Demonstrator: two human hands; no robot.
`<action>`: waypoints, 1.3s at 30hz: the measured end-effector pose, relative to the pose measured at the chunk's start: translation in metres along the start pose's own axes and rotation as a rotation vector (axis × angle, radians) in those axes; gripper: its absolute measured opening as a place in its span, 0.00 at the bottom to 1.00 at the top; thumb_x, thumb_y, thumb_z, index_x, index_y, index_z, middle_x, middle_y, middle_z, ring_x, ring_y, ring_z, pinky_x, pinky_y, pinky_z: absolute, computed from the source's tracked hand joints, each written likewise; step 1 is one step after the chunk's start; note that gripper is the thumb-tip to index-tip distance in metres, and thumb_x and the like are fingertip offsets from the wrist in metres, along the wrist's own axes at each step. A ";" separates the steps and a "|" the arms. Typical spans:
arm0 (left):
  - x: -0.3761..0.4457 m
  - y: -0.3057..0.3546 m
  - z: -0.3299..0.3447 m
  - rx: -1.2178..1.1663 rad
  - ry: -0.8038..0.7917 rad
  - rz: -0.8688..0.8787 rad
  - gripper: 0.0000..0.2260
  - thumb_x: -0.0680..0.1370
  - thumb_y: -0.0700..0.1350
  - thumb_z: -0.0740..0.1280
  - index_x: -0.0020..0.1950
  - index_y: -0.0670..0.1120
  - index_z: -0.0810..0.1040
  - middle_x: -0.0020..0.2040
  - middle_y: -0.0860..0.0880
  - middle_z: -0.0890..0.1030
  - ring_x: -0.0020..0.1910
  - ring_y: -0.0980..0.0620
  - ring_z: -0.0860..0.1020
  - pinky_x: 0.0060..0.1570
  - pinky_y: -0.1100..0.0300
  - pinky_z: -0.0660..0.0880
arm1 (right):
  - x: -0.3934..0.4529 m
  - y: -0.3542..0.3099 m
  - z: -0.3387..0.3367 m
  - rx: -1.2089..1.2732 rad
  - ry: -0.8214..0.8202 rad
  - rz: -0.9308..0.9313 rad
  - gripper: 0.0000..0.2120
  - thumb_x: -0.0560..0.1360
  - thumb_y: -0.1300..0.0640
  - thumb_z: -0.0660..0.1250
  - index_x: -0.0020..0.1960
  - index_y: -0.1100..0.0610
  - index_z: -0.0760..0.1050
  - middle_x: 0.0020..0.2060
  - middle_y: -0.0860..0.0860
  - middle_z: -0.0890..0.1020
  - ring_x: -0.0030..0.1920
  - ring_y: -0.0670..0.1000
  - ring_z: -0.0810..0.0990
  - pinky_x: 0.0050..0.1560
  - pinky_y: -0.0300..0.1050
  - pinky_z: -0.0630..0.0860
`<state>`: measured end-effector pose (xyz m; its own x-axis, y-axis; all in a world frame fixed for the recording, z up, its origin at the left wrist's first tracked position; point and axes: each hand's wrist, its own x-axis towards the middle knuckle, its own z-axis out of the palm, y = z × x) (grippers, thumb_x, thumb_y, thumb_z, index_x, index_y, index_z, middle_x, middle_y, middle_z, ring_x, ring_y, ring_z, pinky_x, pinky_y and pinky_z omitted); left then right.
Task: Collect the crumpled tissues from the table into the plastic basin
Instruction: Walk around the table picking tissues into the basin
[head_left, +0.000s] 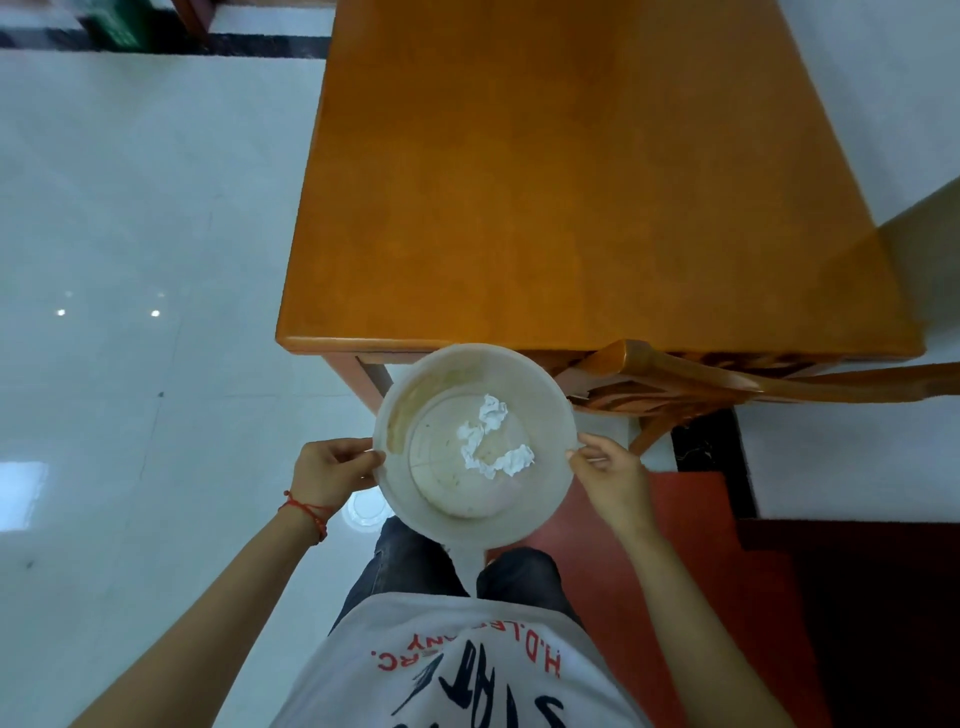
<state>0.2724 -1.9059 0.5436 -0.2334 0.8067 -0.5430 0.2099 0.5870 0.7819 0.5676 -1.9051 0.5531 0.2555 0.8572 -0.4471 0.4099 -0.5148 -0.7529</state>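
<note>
Below the table (571, 182) edge, left hand (332, 470) and right hand (605, 470) pinch opposite rims of the light, stiff plastic basin (415, 514) holding soft crumpled tissues (493, 436).

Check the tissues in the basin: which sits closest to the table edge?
The upper crumpled tissue, nearest the table. The other two tissues lie lower in the plastic basin, nearer the person.

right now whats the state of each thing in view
round white plastic basin: held up off the table, upright
crumpled white tissues: lying in the basin
left hand: grips basin rim
right hand: grips basin rim
orange wooden table: no tissues showing on it
wooden chair: pushed under the table
</note>
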 end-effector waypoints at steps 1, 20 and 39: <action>-0.009 -0.003 0.003 -0.029 0.027 -0.011 0.10 0.71 0.34 0.69 0.51 0.35 0.80 0.34 0.52 0.84 0.30 0.58 0.82 0.32 0.68 0.78 | 0.002 0.001 -0.004 -0.021 -0.024 -0.008 0.17 0.72 0.59 0.68 0.60 0.59 0.75 0.44 0.52 0.80 0.46 0.50 0.78 0.49 0.42 0.72; -0.165 -0.091 0.012 -0.431 0.543 -0.238 0.11 0.70 0.34 0.69 0.52 0.36 0.80 0.26 0.59 0.82 0.28 0.60 0.81 0.33 0.69 0.79 | -0.006 -0.029 0.038 -0.213 -0.553 -0.261 0.13 0.71 0.61 0.67 0.56 0.57 0.77 0.40 0.50 0.79 0.44 0.54 0.80 0.46 0.52 0.79; -0.281 -0.213 -0.062 -0.778 1.000 -0.396 0.11 0.70 0.33 0.69 0.51 0.34 0.79 0.38 0.45 0.81 0.37 0.48 0.79 0.33 0.66 0.80 | -0.134 -0.059 0.217 -0.452 -0.906 -0.585 0.14 0.71 0.64 0.67 0.56 0.59 0.77 0.45 0.55 0.80 0.43 0.49 0.77 0.47 0.38 0.70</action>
<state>0.2342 -2.2619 0.5482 -0.8162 -0.0030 -0.5778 -0.5507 0.3068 0.7763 0.3189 -1.9882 0.5524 -0.7184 0.5641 -0.4070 0.5790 0.1606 -0.7993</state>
